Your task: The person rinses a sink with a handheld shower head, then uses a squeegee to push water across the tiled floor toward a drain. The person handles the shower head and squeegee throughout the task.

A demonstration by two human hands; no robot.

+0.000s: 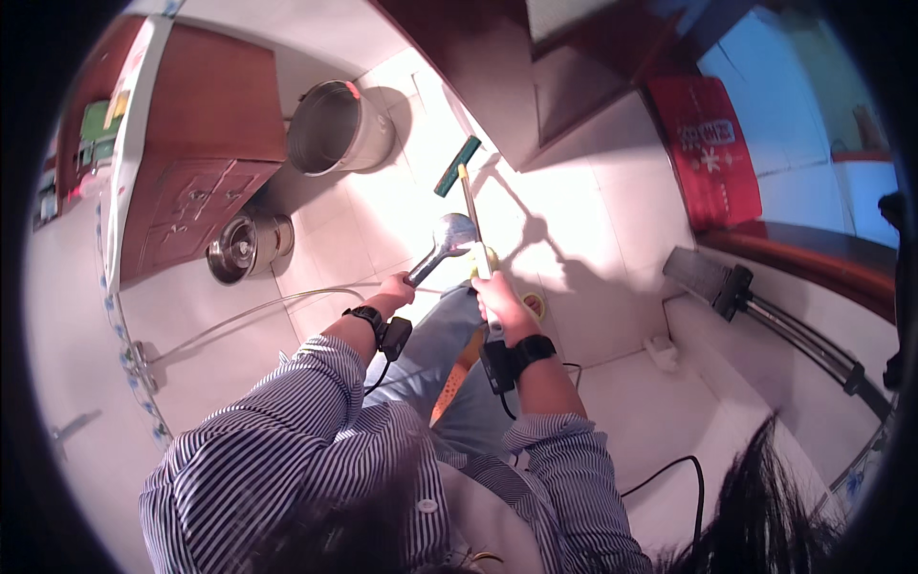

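My left hand is wrapped round the handle of a hand shower, whose wide round head points forward over the floor. Its thin hose curves away to a fitting on the left wall. In my right hand is the pale handle of a long-handled floor brush. The green brush head lies ahead on the brightly lit tiles, just beyond the hand shower. Both hands are close together in front of my knees, with the hand shower left of the brush handle.
A large metal bucket stands ahead left, near a smaller lidded metal pot and a red-brown cabinet. A dark cabinet juts in from above. At right are a red mat and a leaning mop.
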